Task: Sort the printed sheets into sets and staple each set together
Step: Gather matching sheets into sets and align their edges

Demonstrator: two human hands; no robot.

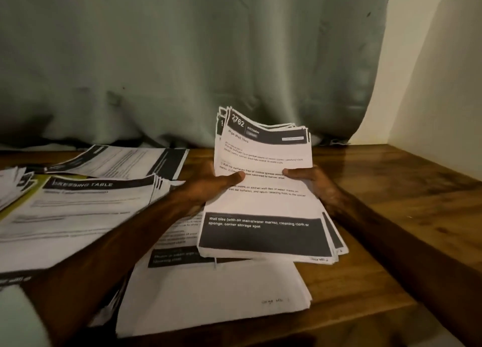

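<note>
Over the table [391, 216], both hands clamp 1 stack of sheets [263, 203] mid-length; left hand [208, 187] on its left edge, right hand [313, 182] opp., thumbs on top; long axis runs away from person; other piles [78, 206] lie to the left, nearer left hand.

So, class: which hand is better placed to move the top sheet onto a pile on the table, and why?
Probably the left hand: its thumb lies on the held stack, and the piles lie on its side. The right hand can steady the stack.
</note>
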